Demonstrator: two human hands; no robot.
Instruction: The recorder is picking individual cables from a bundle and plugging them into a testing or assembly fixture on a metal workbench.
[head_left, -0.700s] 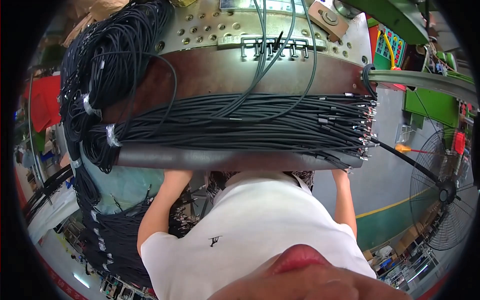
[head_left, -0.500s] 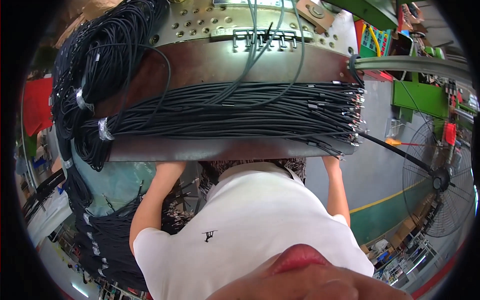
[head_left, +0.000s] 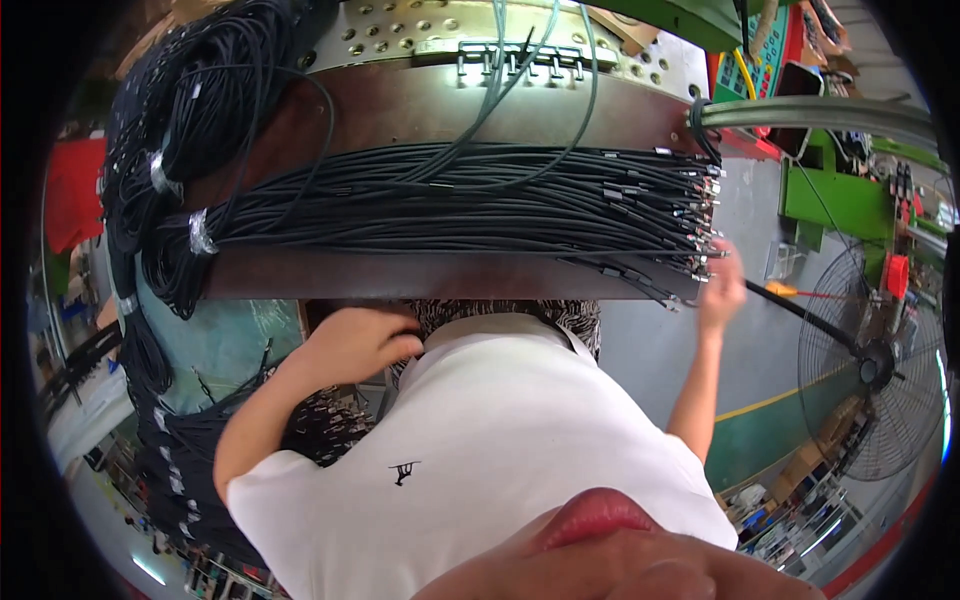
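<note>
Cables (head_left: pixel 430 220) end at right edge of counter (head_left: pixel 430 278), likely for reach; right hand (head_left: pixel 724 292) beside, left hand (head_left: pixel 365 338) near front edge; fingers: cannot tell.

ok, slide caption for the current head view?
Right hand beside the metal-tipped ends of a black cable bundle laid across a brown worktop; left hand near the worktop's front edge.
</note>
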